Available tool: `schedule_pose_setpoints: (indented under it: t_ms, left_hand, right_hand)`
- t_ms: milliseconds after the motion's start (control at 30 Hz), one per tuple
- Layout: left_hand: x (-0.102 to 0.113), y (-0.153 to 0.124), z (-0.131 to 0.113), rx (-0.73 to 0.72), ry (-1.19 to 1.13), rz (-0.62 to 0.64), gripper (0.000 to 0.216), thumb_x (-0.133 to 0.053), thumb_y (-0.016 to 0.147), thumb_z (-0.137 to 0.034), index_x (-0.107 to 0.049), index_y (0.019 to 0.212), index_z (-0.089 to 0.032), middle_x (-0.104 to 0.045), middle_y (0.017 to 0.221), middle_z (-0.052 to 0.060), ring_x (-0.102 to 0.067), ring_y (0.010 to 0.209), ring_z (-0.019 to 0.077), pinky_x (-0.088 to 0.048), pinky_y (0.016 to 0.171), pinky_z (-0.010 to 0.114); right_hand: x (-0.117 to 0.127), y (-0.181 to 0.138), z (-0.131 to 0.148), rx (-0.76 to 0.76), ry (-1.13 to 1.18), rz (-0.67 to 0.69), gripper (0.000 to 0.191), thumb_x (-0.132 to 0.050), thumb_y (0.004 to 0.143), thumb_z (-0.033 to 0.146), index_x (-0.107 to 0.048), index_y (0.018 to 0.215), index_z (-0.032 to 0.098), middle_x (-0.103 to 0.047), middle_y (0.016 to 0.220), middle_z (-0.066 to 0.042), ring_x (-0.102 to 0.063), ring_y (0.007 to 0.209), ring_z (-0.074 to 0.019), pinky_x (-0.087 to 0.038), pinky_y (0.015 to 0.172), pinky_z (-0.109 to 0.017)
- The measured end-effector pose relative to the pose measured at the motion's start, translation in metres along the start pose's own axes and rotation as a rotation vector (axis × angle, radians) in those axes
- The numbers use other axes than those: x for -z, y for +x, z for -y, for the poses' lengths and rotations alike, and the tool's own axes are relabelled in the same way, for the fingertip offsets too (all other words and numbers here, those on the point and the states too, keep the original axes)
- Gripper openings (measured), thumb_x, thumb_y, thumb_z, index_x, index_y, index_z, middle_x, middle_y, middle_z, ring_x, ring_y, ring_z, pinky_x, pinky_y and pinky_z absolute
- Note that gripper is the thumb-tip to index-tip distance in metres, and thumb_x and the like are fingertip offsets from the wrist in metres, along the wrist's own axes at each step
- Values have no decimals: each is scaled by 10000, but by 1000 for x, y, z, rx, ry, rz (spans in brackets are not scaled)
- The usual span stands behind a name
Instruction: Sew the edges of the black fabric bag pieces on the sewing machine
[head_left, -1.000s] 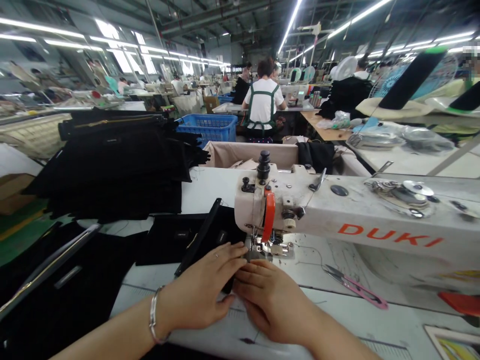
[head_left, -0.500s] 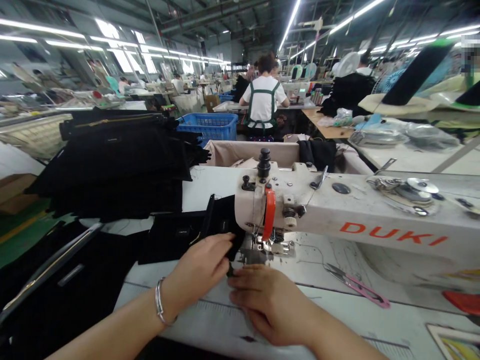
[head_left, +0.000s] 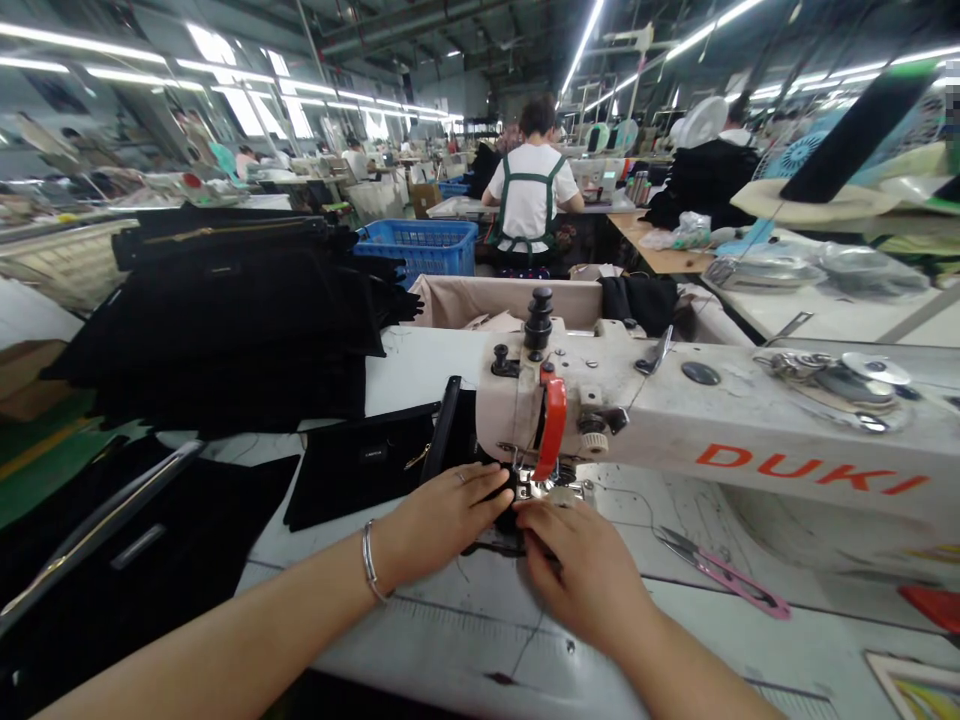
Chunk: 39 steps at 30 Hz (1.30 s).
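A white DUKI sewing machine (head_left: 720, 425) stands on the work table (head_left: 480, 630). My left hand (head_left: 442, 515) lies flat on a black fabric piece with a zipper (head_left: 375, 460), its fingers stretched toward the presser foot (head_left: 551, 490). My right hand (head_left: 589, 570) rests beside it, fingertips pressing the black fabric just in front of the needle. A silver bracelet circles my left wrist. The part of the fabric under the foot is hidden by my fingers.
A tall stack of black fabric pieces (head_left: 225, 320) sits at the left, with more black pieces (head_left: 112, 570) at the near left. Pink thread snips (head_left: 731, 575) lie right of the needle. A blue basket (head_left: 424, 250) and a seated person (head_left: 532, 200) are behind.
Both hands have slid forward and right, closer to the presser foot. The left hand, which was gripping the fabric edge, now lies flat on it, and the zipper piece sits under the machine head.
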<state>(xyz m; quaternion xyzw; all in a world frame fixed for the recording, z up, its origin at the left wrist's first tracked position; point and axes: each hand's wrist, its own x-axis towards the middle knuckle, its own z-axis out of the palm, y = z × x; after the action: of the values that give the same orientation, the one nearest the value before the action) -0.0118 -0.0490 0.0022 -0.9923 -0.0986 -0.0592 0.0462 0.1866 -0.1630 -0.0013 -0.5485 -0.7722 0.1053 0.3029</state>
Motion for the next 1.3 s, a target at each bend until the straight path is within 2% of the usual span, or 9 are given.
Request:
schedule_pose_setpoints:
  t_ms: [133,367,467,600,800,1100,1200,1233,1300]
  left_hand:
    - [-6,-3,-8,32,-19,-72,347,-434,998,-177,-494,1333,-105,-475,1433,129,-421,1356,244,-393,1162,425]
    - [-3,-7,-25,67,-13,-9,441,-497,935,-103,-456,1373,-79,-480,1417,121,-427,1328,256,-372,1165,419]
    - [2,-7,-29,54,-23,-31,418,-486,954,-146,-466,1365,-71,-492,1407,121,-443,1303,256,-389,1143,423]
    - [9,-4,-31,76,-74,-99,383,-458,995,-255,-502,1334,-80,-531,1368,112,-460,1272,251,-426,1100,425]
    - [13,-1,-30,64,-80,-136,358,-458,994,-242,-525,1302,-72,-567,1322,114,-478,1245,245,-447,1072,416]
    - [11,2,-31,143,-207,-104,432,-510,971,-310,-494,1348,-100,-536,1350,123,-459,1275,269,-413,1111,439]
    - [23,-3,-16,162,-341,-102,397,-507,983,-357,-523,1323,-152,-552,1338,89,-473,1275,219,-410,1116,372]
    - [29,-7,-4,215,-363,-106,345,-467,1003,-326,-537,1305,-174,-563,1324,70,-489,1256,188,-417,1104,335]
    - [40,-20,26,450,-280,-116,308,-380,1023,-213,-546,1282,-201,-580,1289,50,-516,1205,153,-420,1078,303]
  right_hand:
    - [1,-1,-1,-14,-23,14,303,-486,874,87,-609,1136,179,-645,1074,-88,-566,1018,-268,-461,893,-435]
    - [4,0,0,18,26,11,265,-483,869,80,-649,1047,183,-648,1051,-83,-569,982,-262,-485,857,-432]
    - [6,0,2,34,62,6,271,-480,860,66,-652,1031,188,-647,1054,-78,-566,982,-256,-491,857,-424]
    - [8,-1,2,36,68,1,284,-480,861,67,-655,1051,184,-643,1061,-84,-563,992,-254,-493,868,-428]
    - [8,-2,3,49,64,-7,283,-482,861,68,-657,1053,178,-642,1072,-86,-560,1014,-257,-497,879,-435]
    - [3,-3,-3,11,21,1,296,-485,858,71,-660,1075,172,-639,1112,-101,-579,996,-265,-516,858,-440]
    - [1,-3,-6,21,12,-17,324,-485,858,63,-658,1109,173,-635,1157,-99,-576,1029,-268,-518,892,-449]
    - [0,-4,-7,24,9,-22,337,-482,858,59,-658,1121,174,-633,1169,-100,-576,1038,-267,-519,900,-451]
    - [-1,-4,-9,29,7,-37,348,-475,858,54,-660,1126,174,-630,1184,-104,-578,1046,-267,-525,906,-455]
